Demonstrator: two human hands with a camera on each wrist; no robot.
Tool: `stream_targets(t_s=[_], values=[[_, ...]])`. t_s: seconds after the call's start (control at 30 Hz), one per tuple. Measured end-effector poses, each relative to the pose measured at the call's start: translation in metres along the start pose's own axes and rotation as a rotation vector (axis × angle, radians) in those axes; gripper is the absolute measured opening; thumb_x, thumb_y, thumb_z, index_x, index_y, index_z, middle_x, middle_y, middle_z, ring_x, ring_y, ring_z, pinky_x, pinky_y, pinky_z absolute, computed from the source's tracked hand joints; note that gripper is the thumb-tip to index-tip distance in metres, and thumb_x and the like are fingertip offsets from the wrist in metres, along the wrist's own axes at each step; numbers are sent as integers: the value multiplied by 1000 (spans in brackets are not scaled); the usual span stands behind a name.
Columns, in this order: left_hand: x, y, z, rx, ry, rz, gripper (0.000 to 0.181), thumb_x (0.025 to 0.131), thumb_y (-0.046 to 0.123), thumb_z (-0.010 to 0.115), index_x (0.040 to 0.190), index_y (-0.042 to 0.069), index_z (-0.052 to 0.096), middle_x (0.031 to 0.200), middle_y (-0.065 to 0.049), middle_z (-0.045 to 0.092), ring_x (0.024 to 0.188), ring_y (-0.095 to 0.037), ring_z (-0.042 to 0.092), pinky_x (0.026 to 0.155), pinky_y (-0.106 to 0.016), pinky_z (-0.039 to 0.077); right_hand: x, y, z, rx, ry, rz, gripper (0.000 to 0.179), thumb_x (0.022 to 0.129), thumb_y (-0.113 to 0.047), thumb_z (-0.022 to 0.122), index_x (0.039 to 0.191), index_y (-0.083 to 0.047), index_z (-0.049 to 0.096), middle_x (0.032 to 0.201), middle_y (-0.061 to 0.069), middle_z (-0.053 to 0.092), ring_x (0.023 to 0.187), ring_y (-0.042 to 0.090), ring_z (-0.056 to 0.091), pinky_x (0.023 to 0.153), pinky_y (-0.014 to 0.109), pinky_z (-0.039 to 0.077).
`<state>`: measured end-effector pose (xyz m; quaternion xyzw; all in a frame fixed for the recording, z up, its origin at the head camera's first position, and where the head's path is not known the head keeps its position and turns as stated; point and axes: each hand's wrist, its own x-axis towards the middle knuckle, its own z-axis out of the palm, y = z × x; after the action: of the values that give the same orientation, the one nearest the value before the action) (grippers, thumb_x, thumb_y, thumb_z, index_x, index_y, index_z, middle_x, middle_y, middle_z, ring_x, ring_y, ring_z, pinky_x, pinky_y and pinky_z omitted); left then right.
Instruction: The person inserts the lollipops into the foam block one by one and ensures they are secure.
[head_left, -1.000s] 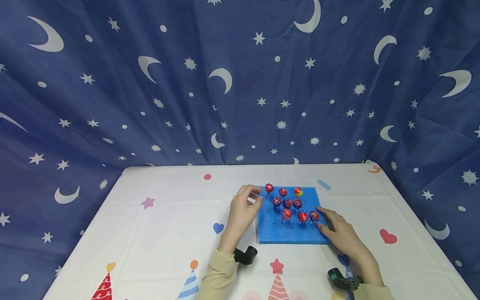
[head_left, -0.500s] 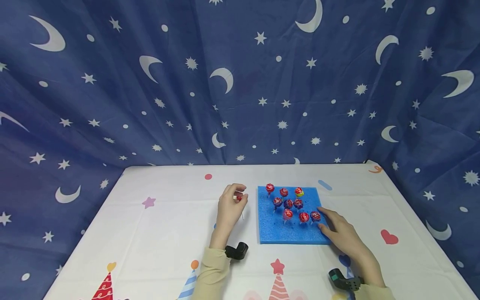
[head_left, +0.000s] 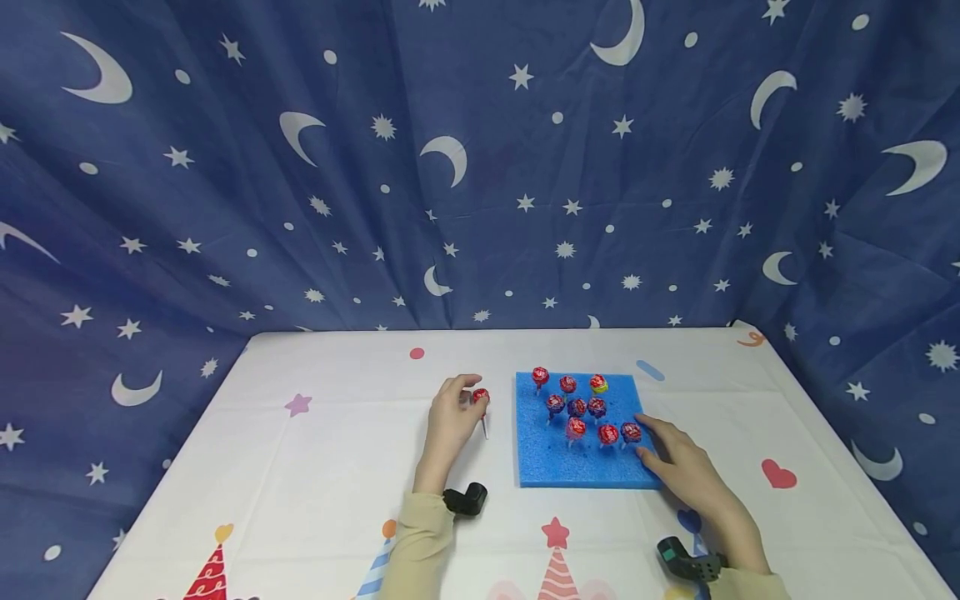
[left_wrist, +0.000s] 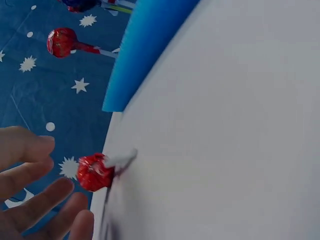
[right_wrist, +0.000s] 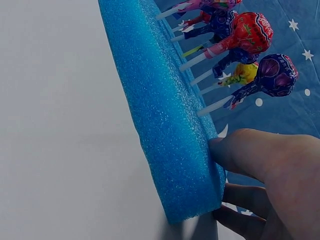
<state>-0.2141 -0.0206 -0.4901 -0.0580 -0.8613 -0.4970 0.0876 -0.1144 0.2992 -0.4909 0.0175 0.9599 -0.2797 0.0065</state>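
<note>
A red-wrapped lollipop (head_left: 481,397) with a white stick is left of the blue foam board (head_left: 555,467) in the head view. Beside its head is my left hand (head_left: 447,421), fingers loosely bent and spread. The left wrist view shows a gap between those fingers and the lollipop (left_wrist: 95,172), whose stick tip (left_wrist: 132,154) points toward the table. Several wrapped lollipops (head_left: 576,428) stand upright with sticks in the board. My right hand (head_left: 686,468) rests on the board's right edge; in the right wrist view its thumb (right_wrist: 235,152) touches the top and other fingers lie at the end face.
A white printed cloth (head_left: 337,467) covers the table. Behind it hangs a dark blue curtain (head_left: 480,233) with moons and stars. Black wrist cameras (head_left: 467,500) sit on both wrists.
My left hand has moved left from the foam board's edge, and the lollipop near it has come into view beside its fingers. The right hand and the board have stayed put.
</note>
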Motion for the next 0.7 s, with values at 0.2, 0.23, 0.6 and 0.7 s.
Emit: stream_targets(t_s=[0.2, 0.23, 0.6, 0.7], values=[[1, -8, 1, 28, -50, -24, 37, 82, 12, 71, 119, 9, 65, 110, -13, 64, 103, -27, 64, 89, -43, 52, -1, 0, 0, -2, 6, 0, 59, 94, -29, 59, 145, -8, 39, 147, 27, 37, 135, 53, 30, 100, 72, 28], [2, -9, 1, 31, -55, -23, 38, 82, 12, 71, 119, 9, 64, 110, -13, 65, 103, -27, 64, 90, -44, 52, -1, 0, 0, -2, 6, 0, 59, 94, -28, 59, 145, -8, 39, 147, 27, 37, 135, 53, 30, 100, 72, 28], [6, -14, 6, 118, -77, -1, 37, 84, 11, 70, 120, 11, 65, 87, -6, 61, 82, -16, 46, 70, -27, 37, 0, -1, 0, -3, -9, 15, 59, 94, -29, 59, 145, -8, 38, 148, 27, 37, 136, 53, 29, 101, 72, 27], [5, -14, 5, 128, -76, 9, 36, 83, 10, 70, 119, 11, 66, 81, -6, 57, 79, -15, 42, 67, -26, 35, 0, -2, 0, -1, -10, 19, 59, 94, -29, 59, 145, -8, 38, 148, 27, 36, 136, 53, 28, 100, 73, 27]])
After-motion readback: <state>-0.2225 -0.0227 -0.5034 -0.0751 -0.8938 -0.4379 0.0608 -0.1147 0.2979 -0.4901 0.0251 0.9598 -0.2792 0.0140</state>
